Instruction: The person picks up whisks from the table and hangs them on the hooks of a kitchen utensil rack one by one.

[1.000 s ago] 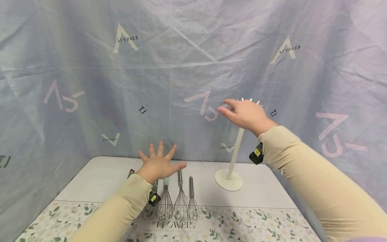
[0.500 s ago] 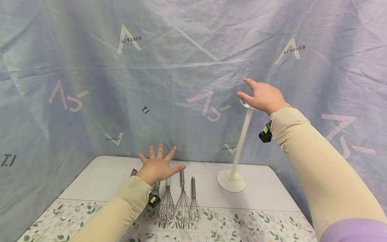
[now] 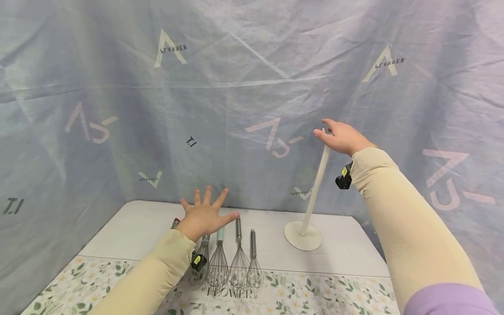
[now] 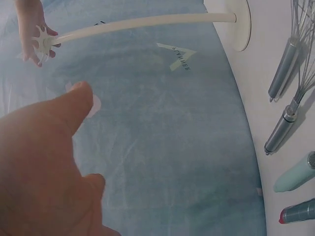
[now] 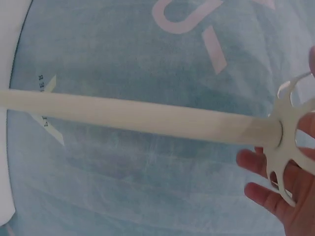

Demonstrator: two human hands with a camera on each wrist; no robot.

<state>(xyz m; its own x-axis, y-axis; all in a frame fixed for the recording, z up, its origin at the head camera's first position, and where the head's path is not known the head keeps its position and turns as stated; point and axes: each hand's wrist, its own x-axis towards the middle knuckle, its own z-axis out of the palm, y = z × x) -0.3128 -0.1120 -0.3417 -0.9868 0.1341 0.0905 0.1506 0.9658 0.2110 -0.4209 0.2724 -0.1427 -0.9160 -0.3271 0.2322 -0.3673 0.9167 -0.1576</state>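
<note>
My right hand (image 3: 346,138) is at the top of a cream hook stand (image 3: 315,188), hiding most of its head in the head view. The right wrist view shows the stand's curved hooks (image 5: 289,123) in front of my loosely spread fingers (image 5: 266,196); whether they touch is hard to tell. My left hand (image 3: 202,218) hovers palm down with fingers spread wide, holding nothing. Below and beside it lie several wire whisks (image 3: 238,262), side by side, handles pointing away. One has a mint handle (image 4: 295,174); another handle (image 4: 299,211) has a red tip.
The round base (image 3: 303,236) of the stand rests on the white table (image 3: 338,229), right of the whisks. A floral mat pattern (image 3: 319,288) covers the near part. Grey-blue printed cloth (image 3: 220,109) hangs behind and at both sides.
My right hand has shifted to the right, rising above the stand's top and then coming down a little beside it. The left hand stays spread in nearly the same place.
</note>
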